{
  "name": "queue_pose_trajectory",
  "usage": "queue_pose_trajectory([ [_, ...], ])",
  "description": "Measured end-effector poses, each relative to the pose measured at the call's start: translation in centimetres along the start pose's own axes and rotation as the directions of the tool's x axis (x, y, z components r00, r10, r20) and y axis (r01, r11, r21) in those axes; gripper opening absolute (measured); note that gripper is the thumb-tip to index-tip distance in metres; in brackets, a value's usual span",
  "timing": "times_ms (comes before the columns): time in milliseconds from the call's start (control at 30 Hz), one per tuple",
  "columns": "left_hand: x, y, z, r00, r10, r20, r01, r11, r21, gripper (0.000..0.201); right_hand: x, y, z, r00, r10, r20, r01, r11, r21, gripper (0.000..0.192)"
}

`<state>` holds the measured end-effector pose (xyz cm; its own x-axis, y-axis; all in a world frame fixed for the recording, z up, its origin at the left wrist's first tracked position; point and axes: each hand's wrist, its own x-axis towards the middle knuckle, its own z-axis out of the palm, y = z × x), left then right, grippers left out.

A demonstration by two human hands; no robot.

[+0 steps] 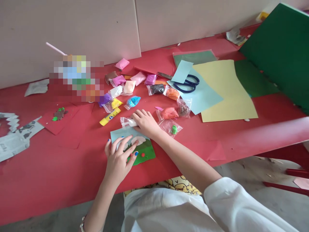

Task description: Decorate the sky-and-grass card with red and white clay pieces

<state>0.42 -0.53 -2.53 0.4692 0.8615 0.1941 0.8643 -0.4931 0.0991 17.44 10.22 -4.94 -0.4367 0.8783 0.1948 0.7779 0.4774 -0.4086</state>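
Card [145,151] flat on table [48,174], long axis slanting left-far to right-near. Left hand [118,158] spread flat, pressing card. Right hand [144,121] at card's far edge, curled around white clay [132,122].

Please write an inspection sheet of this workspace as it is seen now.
Surface: red table, covered with craft material.
Job's things: small picture card, pale blue above, green below, with white clay shapes; white clay bag.
Clutter: small clay bags, yellow glue stick, blue scissors, yellow paper sheet, green board.
Grippers: left hand flat on the card, fingers spread; right hand at the card's upper edge, touching the white clay bag.
Cables: nothing seen.
Surroundings: pale wall; grey floor.
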Motion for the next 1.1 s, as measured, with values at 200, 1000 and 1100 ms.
queue_pose_trajectory([
  [200,-0.5,0.4,0.3,0.998,-0.058,-0.039,0.058,0.998,-0.021,0.034,0.0,-0.1,-0.3,1.0,0.002,0.016,-0.002,1.0,0.017,0.022],
  [1000,6.3,-4.0,-1.4,0.958,-0.16,-0.24,0.097,0.962,-0.255,0.011,-0.2,0.3,-0.7,0.984,-0.168,-0.055,0.176,0.954,0.245,0.022],
  [1100,6.5,-4.1,-1.4,0.956,-0.165,-0.244,0.105,0.964,-0.243,0.009,-0.3,0.2,-0.8,0.981,-0.186,-0.052,0.193,0.945,0.265,0.021],
])
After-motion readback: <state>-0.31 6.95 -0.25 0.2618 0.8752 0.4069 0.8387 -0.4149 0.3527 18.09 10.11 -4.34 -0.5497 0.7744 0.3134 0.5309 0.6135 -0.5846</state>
